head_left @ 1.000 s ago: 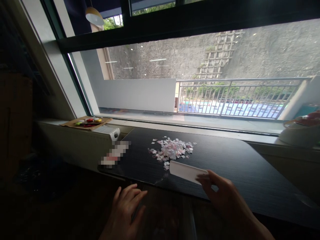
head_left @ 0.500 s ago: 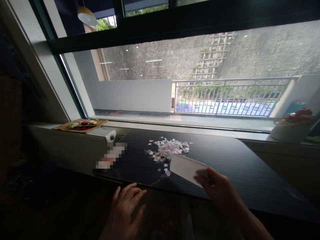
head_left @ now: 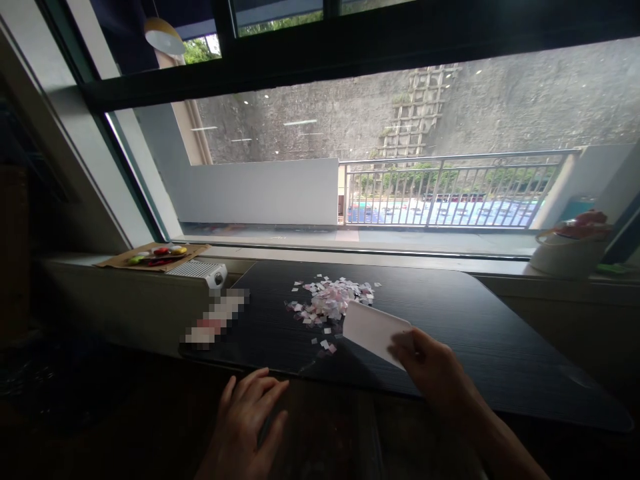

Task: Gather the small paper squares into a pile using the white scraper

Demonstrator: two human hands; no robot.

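A heap of small paper pieces, white and pale pink, lies on the black tabletop, with a few loose bits on its near side. My right hand pinches a white card between thumb and fingers. The card slants over the table, its far left corner close to the heap's near right side; whether it touches any pieces I cannot tell. My left hand is by the table's front edge, fingers spread, holding nothing.
A blurred-out item lies at the table's left end. Beyond it are a white slatted device and a brown sheet bearing colourful objects. Behind the table runs a large window; a white container stands at the right of the sill.
The whole view has shifted slightly to the left. My right hand still holds the card, which has moved a little relative to the heap; my left hand stays by the edge.
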